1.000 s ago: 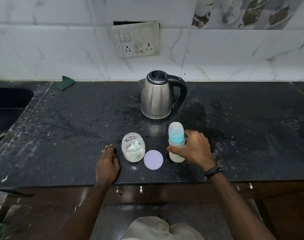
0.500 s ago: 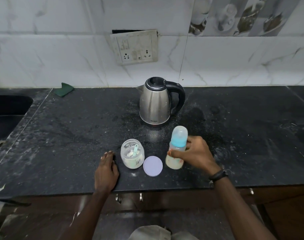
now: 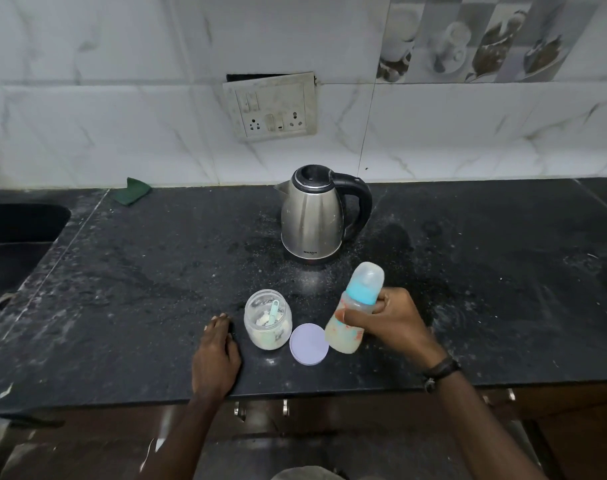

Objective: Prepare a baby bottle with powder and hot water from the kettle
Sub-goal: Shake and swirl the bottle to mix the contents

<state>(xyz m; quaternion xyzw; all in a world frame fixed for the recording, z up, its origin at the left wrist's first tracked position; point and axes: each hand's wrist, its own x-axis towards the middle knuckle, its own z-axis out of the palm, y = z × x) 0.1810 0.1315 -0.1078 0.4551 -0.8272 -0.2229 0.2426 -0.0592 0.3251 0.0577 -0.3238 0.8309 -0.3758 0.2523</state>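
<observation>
The right hand (image 3: 392,323) holds the baby bottle (image 3: 352,313), with its fingers (image 3: 381,301) and thumb wrapped tight around the middle. The bottle is tipped, so its long line runs from its bottom near the purple lid (image 3: 309,344) up and away to its clear cap, which leans to the right, toward the kettle (image 3: 312,216). It looks lifted just off the black surface (image 3: 139,271), and milky stuff is inside it. The left hand (image 3: 216,355) lies flat on the surface with straight fingers, holding nothing, just beside the open powder jar (image 3: 268,319), where a small blue scoop (image 3: 273,310) sits. I think the bottle is about to be shaken, and the right hand already has it. The kettle has small writing low on its front that seems to say "MILTON". The bottle's red marks are too blurry to read.
</observation>
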